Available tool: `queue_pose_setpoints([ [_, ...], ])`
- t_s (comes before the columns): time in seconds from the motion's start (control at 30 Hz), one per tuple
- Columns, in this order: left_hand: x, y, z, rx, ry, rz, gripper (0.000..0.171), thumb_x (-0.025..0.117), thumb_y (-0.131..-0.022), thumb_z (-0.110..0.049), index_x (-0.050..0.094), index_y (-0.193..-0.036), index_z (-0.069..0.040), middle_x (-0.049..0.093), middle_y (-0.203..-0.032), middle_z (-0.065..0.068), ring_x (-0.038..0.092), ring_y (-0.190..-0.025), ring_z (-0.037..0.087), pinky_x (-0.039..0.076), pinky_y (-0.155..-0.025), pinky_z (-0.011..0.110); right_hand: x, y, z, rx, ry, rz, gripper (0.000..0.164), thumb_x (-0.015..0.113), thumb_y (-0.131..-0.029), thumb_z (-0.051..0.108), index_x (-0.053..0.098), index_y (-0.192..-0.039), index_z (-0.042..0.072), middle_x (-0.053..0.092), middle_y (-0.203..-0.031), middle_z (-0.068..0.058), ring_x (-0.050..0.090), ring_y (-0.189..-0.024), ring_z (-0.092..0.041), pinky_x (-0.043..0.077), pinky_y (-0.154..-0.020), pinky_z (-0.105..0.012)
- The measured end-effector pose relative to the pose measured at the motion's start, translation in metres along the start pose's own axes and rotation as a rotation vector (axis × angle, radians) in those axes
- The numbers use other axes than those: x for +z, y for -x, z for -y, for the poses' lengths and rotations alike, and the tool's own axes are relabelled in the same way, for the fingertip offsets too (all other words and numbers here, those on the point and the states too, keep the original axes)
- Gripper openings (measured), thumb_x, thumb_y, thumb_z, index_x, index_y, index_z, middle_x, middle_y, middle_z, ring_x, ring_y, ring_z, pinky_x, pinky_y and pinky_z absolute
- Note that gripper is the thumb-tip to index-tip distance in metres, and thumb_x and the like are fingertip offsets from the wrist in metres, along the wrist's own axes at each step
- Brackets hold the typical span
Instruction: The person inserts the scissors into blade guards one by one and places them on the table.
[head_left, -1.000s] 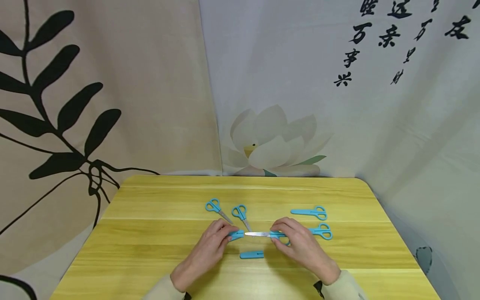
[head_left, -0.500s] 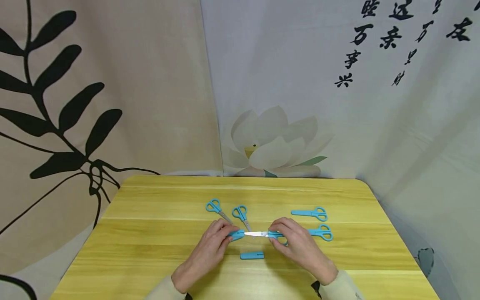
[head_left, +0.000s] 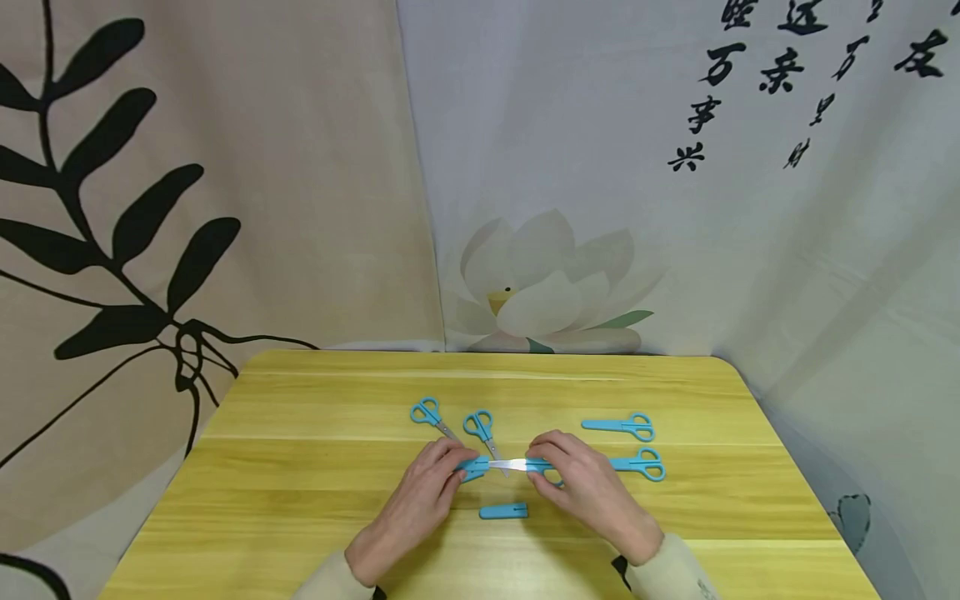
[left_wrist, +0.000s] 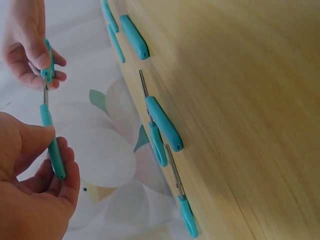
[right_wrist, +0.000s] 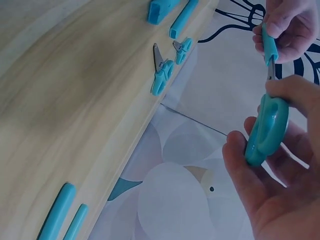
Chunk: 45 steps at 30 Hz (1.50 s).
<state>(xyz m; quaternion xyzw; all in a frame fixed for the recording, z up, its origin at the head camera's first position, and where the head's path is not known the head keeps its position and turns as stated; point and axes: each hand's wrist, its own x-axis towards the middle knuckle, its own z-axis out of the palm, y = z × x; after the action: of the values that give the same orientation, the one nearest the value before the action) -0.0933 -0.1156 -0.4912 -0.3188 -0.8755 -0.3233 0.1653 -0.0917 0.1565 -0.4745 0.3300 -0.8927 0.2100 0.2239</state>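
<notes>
My left hand point(head_left: 420, 492) pinches a light blue scissors sheath point(left_wrist: 52, 142) between thumb and fingers, its mouth turned to the right. My right hand point(head_left: 588, 492) holds a pair of scissors point(right_wrist: 267, 130) by its blue handles, blades pointing left. The blade tips reach into the sheath's mouth, and a short length of bare blade point(head_left: 513, 464) shows between the hands. Both hands are above the table. A second sheath point(left_wrist: 164, 124) lies beneath the left hand, mostly covered in the head view. Another sheath point(head_left: 503, 511) rests on the table in front.
Two uncovered scissors, one at the far left point(head_left: 435, 417) and one beside it point(head_left: 480, 427), lie behind my left hand. To the right lie two sheathed scissors, one farther back point(head_left: 618, 425) and one nearer point(head_left: 641, 464). A printed curtain point(head_left: 555, 167) hangs behind the wooden table point(head_left: 300, 467).
My right hand has moved left with the scissors, and less bare blade shows outside the sheath. The left hand has stayed almost still.
</notes>
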Motion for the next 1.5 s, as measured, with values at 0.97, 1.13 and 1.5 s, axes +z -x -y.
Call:
queue_pose_setpoints([
  [0.97, 0.003, -0.005, -0.002, 0.074, -0.011, -0.029, 0.029, 0.077, -0.090, 0.004, 0.075, -0.115, -0.009, 0.061, -0.105, -0.003, 0.055, -0.093, 0.012, 0.051, -0.075, 0.027, 0.008, -0.014, 0.010, -0.024, 0.023, 0.020, 0.024, 0.090, -0.082, 0.019, 0.076, -0.100, 0.012, 0.069, -0.106, 0.002, 0.068, -0.088, -0.013, 0.059, -0.072, -0.028],
  [1.13, 0.003, -0.004, -0.002, 0.070, -0.010, -0.029, 0.029, 0.077, -0.090, 0.003, 0.075, -0.116, -0.009, 0.063, -0.107, -0.002, 0.056, -0.094, 0.012, 0.052, -0.076, 0.027, 0.008, -0.014, 0.012, -0.030, 0.023, 0.013, 0.022, 0.089, -0.083, 0.019, 0.076, -0.100, 0.012, 0.069, -0.105, 0.003, 0.068, -0.086, -0.013, 0.059, -0.070, -0.027],
  [1.5, 0.001, -0.007, -0.002, 0.074, -0.006, -0.018, 0.028, 0.078, -0.089, 0.004, 0.076, -0.115, -0.007, 0.063, -0.105, -0.001, 0.056, -0.091, 0.012, 0.051, -0.074, 0.026, 0.009, -0.017, 0.013, -0.048, 0.038, 0.000, 0.022, 0.089, -0.083, 0.018, 0.076, -0.099, 0.012, 0.069, -0.104, 0.003, 0.068, -0.083, -0.012, 0.058, -0.067, -0.026],
])
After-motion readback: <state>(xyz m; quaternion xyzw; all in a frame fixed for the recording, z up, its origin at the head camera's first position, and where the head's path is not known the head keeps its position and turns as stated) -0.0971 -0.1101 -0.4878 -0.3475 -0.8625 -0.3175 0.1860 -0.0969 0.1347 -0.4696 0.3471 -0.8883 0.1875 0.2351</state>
